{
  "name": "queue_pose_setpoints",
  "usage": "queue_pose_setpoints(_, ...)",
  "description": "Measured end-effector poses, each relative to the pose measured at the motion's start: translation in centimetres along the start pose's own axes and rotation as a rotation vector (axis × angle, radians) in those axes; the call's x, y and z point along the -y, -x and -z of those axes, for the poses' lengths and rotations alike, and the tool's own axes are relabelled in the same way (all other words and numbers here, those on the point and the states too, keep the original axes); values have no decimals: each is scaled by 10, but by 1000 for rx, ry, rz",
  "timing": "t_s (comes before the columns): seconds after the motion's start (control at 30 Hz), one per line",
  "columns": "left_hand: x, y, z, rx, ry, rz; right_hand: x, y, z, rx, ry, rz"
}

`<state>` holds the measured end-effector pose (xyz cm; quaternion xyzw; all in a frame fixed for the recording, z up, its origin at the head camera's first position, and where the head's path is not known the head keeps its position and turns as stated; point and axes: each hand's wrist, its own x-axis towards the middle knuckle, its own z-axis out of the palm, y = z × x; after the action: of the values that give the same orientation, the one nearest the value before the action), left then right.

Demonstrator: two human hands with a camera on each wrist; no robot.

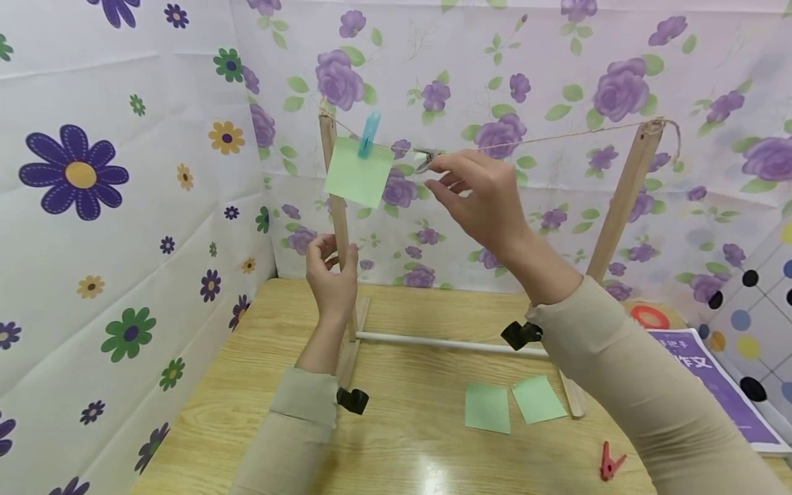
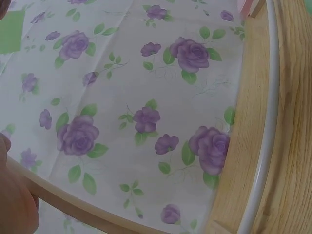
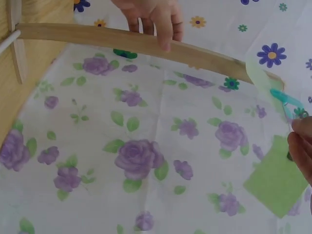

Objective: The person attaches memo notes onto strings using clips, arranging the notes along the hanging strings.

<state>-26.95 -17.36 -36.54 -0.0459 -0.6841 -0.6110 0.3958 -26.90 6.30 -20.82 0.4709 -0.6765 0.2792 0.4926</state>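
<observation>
My left hand (image 1: 332, 278) grips the left wooden post (image 1: 338, 213) partway up, fingers on one side and thumb on the other. Up at the twine (image 1: 551, 137), my right hand (image 1: 479, 192) has its thumb and forefinger bent at a small grey clip (image 1: 424, 159); its far end is partly hidden by the fingers. To the left, a blue clothespin (image 1: 368, 135) fastens a green paper square (image 1: 357, 172) to the twine. In the right wrist view, another green square (image 3: 278, 183) shows close beside the right hand.
Two green paper squares (image 1: 487, 408) and a red clothespin (image 1: 609, 462) lie on the wooden table (image 1: 396, 440). A white rod (image 1: 445, 342) joins the frame's feet. The right post (image 1: 625, 199) stands behind my right forearm. A purple book (image 1: 711, 378) and an orange-red ring (image 1: 650, 317) are at right.
</observation>
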Motion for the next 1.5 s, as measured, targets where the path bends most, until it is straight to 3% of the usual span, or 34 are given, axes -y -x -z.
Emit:
queue_pose_setpoints(0.2,-2,-1,0,-10,14,5,4,-15,2,28,209,90)
queue_pose_setpoints(0.33,-20,2,0,-7,19,15,5,-21,4,21,309,96)
queue_pose_setpoints(0.47,-36,6,2,0,15,43,1,-27,7,16,253,48)
queue_pose_setpoints(0.57,-38,7,3,3,14,65,-3,-34,12,33,152,-25)
queue_pose_setpoints(0.73,-35,6,3,3,21,66,-3,-46,24,107,-1,-235)
queue_pose_setpoints(0.87,-34,6,3,11,32,73,-2,-50,32,199,-64,-361)
queue_pose_setpoints(1.0,-33,6,3,22,41,90,-4,-54,38,288,-74,-387)
queue_pose_setpoints(1.17,-32,6,3,30,58,97,-6,-58,44,384,-55,-361)
queue_pose_setpoints(1.5,-32,7,3,15,59,111,-7,-60,48,418,-39,-424)
